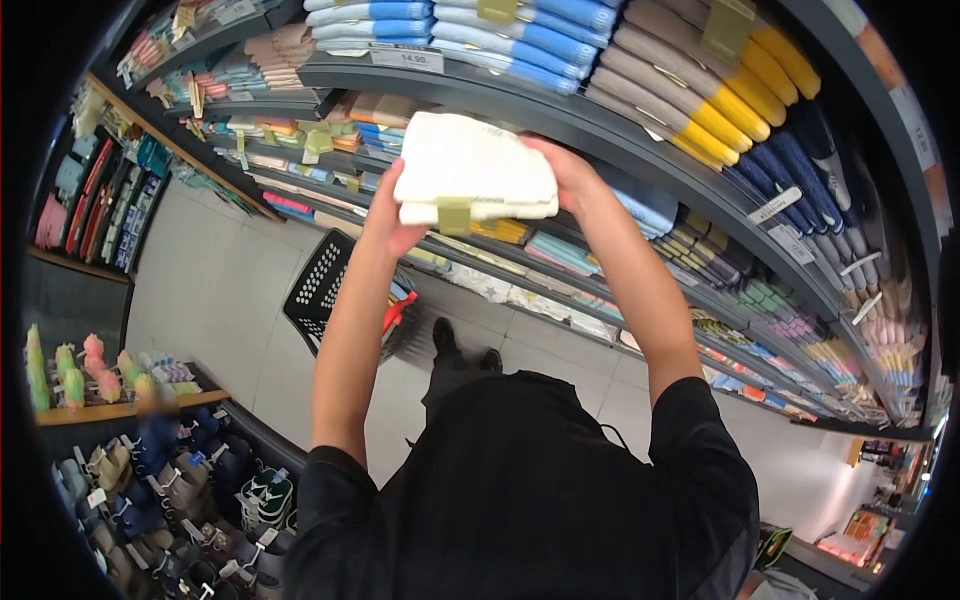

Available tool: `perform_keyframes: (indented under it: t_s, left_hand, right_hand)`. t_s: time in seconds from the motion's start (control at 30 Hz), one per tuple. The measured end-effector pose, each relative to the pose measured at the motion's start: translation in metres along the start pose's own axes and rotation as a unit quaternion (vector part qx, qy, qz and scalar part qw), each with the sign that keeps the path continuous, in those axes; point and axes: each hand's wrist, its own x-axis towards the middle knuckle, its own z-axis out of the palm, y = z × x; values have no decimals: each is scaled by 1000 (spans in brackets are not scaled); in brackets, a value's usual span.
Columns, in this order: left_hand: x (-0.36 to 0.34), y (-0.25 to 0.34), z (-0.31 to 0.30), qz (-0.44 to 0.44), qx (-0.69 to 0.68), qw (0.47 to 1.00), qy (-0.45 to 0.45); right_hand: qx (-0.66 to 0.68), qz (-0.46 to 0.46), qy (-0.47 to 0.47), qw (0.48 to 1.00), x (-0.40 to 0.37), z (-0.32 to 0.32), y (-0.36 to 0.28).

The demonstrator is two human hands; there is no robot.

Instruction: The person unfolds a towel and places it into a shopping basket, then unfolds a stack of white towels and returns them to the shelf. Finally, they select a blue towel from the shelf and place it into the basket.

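Note:
A folded white towel [475, 165] is held up between both hands, in front of the shelves. A olive-green paper tag [454, 216] wraps its near edge. My left hand [386, 222] grips the towel's left side, fingers partly hidden beneath it. On the right side, my right hand [565, 172] is closed round the towel's edge. Just beyond it, stacks of blue and white towels [515, 45] lie on an upper shelf, and grey and yellow towels [690, 85] lie to their right.
A black shopping basket [318, 285] with a red handle [399, 311] stands on the floor at my left. Shelves of folded towels [570, 250] run across the front and right. Behind on the left is a rack of slippers [185, 490]. Tiled floor [205, 260] lies between.

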Motion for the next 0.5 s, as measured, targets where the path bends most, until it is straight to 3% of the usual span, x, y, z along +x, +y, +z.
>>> perform_keyframes:
  t_s: [0.07,0.2,0.5]
  left_hand:
    - [21,15,7,-5,-16,999,-32]
    - [70,32,20,-17,81,996,-14]
    - [163,43,43,-73,169,977,-107]
  right_hand:
    - [-21,-31,72,997,11,-5,-8]
    - [1,-72,204,976,11,-20,-44]
    - [-21,-166,282,945,6,-51,-73]
